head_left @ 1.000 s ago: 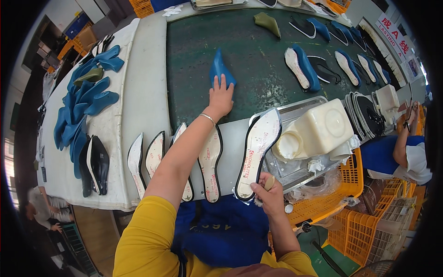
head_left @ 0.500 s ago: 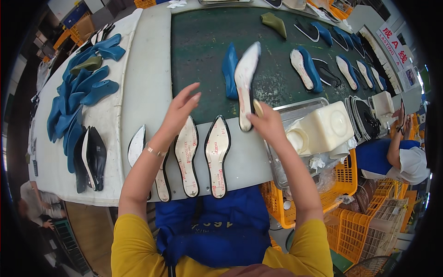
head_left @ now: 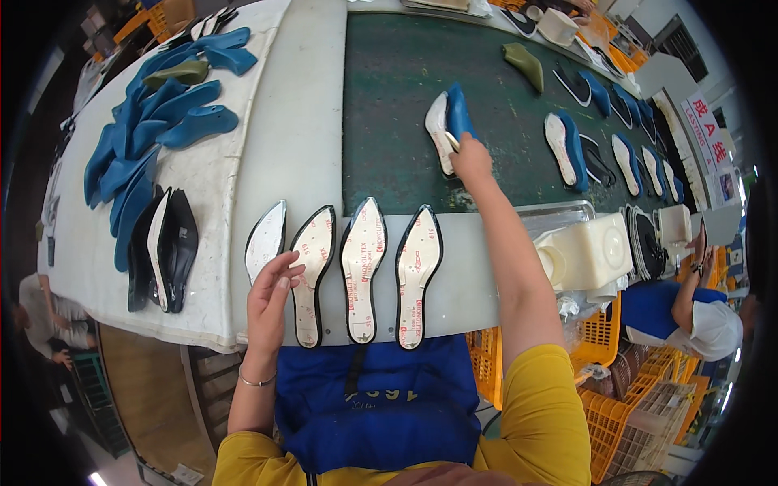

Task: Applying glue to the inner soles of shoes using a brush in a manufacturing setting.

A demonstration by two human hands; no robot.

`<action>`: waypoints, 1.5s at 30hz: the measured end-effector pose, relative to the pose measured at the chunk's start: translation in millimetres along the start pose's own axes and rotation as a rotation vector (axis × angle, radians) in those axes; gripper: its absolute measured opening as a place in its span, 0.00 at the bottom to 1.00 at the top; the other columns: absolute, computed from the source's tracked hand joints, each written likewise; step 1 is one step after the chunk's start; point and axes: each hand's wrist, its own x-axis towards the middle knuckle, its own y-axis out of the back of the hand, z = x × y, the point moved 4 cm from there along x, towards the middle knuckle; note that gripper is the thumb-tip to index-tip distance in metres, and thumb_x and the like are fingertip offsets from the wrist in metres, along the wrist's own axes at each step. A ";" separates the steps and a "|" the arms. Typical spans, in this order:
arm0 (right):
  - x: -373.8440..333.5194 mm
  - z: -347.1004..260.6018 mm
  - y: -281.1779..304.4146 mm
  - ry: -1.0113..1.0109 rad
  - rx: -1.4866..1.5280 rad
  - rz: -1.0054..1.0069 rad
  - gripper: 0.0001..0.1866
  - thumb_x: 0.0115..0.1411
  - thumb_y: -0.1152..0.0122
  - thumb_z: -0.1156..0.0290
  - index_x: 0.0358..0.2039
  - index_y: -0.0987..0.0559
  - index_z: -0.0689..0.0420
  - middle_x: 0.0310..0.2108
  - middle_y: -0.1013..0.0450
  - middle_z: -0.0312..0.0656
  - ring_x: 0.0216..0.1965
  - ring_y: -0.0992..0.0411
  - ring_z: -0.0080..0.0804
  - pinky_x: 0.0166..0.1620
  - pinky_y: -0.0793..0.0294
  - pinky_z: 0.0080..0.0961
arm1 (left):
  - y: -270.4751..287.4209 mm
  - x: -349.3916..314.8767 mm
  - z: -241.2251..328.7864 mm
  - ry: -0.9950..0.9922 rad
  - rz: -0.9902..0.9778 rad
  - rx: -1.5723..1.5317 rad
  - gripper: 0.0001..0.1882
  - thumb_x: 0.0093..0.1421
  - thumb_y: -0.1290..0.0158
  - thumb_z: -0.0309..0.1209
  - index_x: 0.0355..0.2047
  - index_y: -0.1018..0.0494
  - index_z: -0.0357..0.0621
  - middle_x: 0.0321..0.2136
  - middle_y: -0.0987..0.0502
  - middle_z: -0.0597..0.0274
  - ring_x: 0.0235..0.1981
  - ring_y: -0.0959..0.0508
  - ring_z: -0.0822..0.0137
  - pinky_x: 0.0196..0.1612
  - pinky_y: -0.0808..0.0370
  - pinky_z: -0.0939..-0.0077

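Pale tabletop point(head_left: 292, 121) borders the left and near sides of a dark green surface point(head_left: 389, 105). At left, the left hand point(head_left: 271, 304) is empty, fingers loosely spread above the leftmost of four insoles point(head_left: 419, 275) lying in a row; whether it touches any is unclear. Farther right, the right hand point(head_left: 472, 159) is narrowed around a pale handle point(head_left: 451, 141), at the near end of a fifth insole point(head_left: 438, 130) beside a blue last point(head_left: 459, 113) on the green. Its grip on that insole is hidden. Best, I judge, to settle the insole gently, white face up, and keep the handle from scraping it.

Around, from the left: blue lasts point(head_left: 130, 138) heap on a white cloth point(head_left: 215, 227), with black shoe pieces point(head_left: 166, 251) nearer. Far right of centre lies an olive last point(head_left: 523, 66). A metal tray point(head_left: 567, 208) and cream container point(head_left: 600, 251) sit near the right forearm and could crowd it; a co-worker point(head_left: 685, 312) is farther right.
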 end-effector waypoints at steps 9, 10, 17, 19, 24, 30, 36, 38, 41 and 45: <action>-25.1 -6.2 5.1 -0.011 -0.044 -0.066 0.09 0.57 0.45 0.68 0.35 0.20 0.56 0.35 0.22 0.52 0.39 0.23 0.52 0.41 0.23 0.45 | 41.6 -34.9 6.9 -0.082 0.279 -0.048 0.19 0.68 0.57 0.29 0.57 0.34 0.35 0.55 0.28 0.53 0.52 0.25 0.64 0.53 0.31 0.73; -33.9 -10.1 16.4 0.003 0.001 -0.074 0.10 0.56 0.43 0.66 0.36 0.20 0.55 0.34 0.22 0.51 0.39 0.24 0.53 0.41 0.24 0.47 | 50.5 -38.4 7.0 -0.096 0.337 -0.037 0.19 0.69 0.57 0.29 0.57 0.34 0.35 0.54 0.27 0.54 0.51 0.25 0.64 0.53 0.31 0.73; -106.4 -23.1 75.2 0.103 0.273 -0.141 0.13 0.56 0.39 0.59 0.32 0.22 0.56 0.27 0.24 0.48 0.28 0.24 0.46 0.33 0.27 0.38 | 106.3 -70.2 -5.7 -0.178 0.600 0.067 0.13 0.69 0.57 0.32 0.47 0.28 0.38 0.49 0.24 0.59 0.48 0.26 0.72 0.53 0.33 0.76; -139.0 -21.1 88.6 0.054 0.598 -0.201 0.13 0.57 0.38 0.60 0.31 0.21 0.58 0.23 0.25 0.43 0.24 0.26 0.32 0.28 0.28 0.28 | 120.0 -73.8 -17.4 -0.212 0.664 0.042 0.11 0.69 0.56 0.32 0.38 0.27 0.38 0.41 0.23 0.63 0.45 0.28 0.76 0.50 0.33 0.77; -202.9 -5.7 93.0 -0.193 1.299 -0.347 0.16 0.66 0.47 0.58 0.38 0.23 0.60 0.31 0.25 0.39 0.23 0.30 0.19 0.23 0.37 0.15 | 133.2 -84.5 -35.2 -0.260 0.654 0.066 0.16 0.70 0.58 0.34 0.29 0.28 0.37 0.30 0.24 0.64 0.34 0.30 0.77 0.43 0.34 0.80; -248.1 9.7 63.6 -0.346 2.004 -0.314 0.28 0.69 0.61 0.46 0.34 0.25 0.59 0.33 0.26 0.42 0.34 0.26 0.34 0.40 0.25 0.33 | 135.6 -85.1 -62.8 -0.243 0.732 0.137 0.10 0.68 0.56 0.28 0.34 0.27 0.36 0.33 0.24 0.64 0.39 0.27 0.75 0.47 0.32 0.82; -270.8 2.8 27.4 -0.409 2.306 -0.572 0.26 0.69 0.60 0.48 0.21 0.35 0.55 0.14 0.49 0.33 0.15 0.53 0.25 0.21 0.49 0.25 | 135.5 -87.7 -103.3 -0.310 0.852 0.480 0.07 0.64 0.55 0.22 0.38 0.27 0.37 0.39 0.23 0.59 0.43 0.25 0.68 0.51 0.30 0.76; -276.1 5.8 11.6 -0.383 2.389 -0.640 0.25 0.70 0.60 0.50 0.22 0.35 0.55 0.13 0.50 0.32 0.15 0.53 0.23 0.20 0.48 0.24 | 118.8 -90.7 -87.4 -0.401 0.827 0.704 0.06 0.58 0.52 0.22 0.35 0.27 0.40 0.39 0.23 0.56 0.43 0.24 0.59 0.48 0.28 0.70; -275.5 11.0 6.0 -0.238 2.535 -0.656 0.23 0.71 0.59 0.52 0.22 0.37 0.54 0.15 0.50 0.30 0.17 0.52 0.23 0.22 0.47 0.24 | 108.4 -94.8 -74.1 -0.407 0.822 0.850 0.06 0.53 0.50 0.22 0.32 0.27 0.42 0.40 0.23 0.57 0.44 0.25 0.54 0.46 0.28 0.64; -280.3 1.0 9.9 -0.341 2.406 -0.578 0.21 0.70 0.56 0.53 0.25 0.33 0.55 0.16 0.47 0.31 0.18 0.50 0.22 0.23 0.46 0.23 | 118.7 -91.8 -83.9 -0.382 0.845 0.681 0.05 0.56 0.49 0.23 0.33 0.25 0.43 0.38 0.22 0.60 0.42 0.24 0.61 0.44 0.27 0.68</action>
